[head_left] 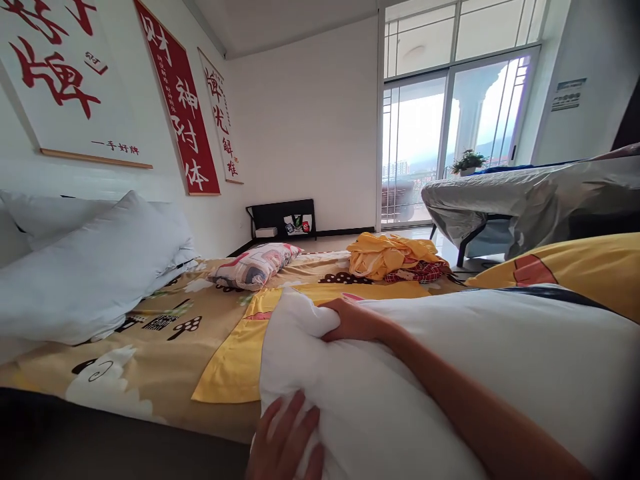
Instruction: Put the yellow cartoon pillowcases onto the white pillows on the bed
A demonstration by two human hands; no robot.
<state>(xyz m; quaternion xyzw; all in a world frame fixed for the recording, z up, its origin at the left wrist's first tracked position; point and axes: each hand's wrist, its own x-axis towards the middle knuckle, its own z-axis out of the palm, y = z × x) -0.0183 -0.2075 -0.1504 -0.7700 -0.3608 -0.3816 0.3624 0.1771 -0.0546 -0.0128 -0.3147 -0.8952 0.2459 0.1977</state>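
A plump white pillow [450, 373] fills the lower right of the head view. My right hand [353, 320] reaches across it from the right, its fingers curled into the fabric near the far corner and bunching it. At the bottom, my left hand [287, 440] rests against the pillow's near left end with its fingers spread; its palm and thumb are partly out of sight. Under the pillow lies a yellow cloth [230, 367], its corner showing to the left. More yellow fabric [590, 267] with an orange patch rises behind the pillow at the right.
White pillows [100, 273] lean by the left wall. A patterned pillow [257, 263] and a crumpled yellow cloth heap [393, 253] lie farther back on the printed bed sheet [165, 360]. A plastic-covered table [500, 190] stands at the right, before a glass sliding door [415, 147].
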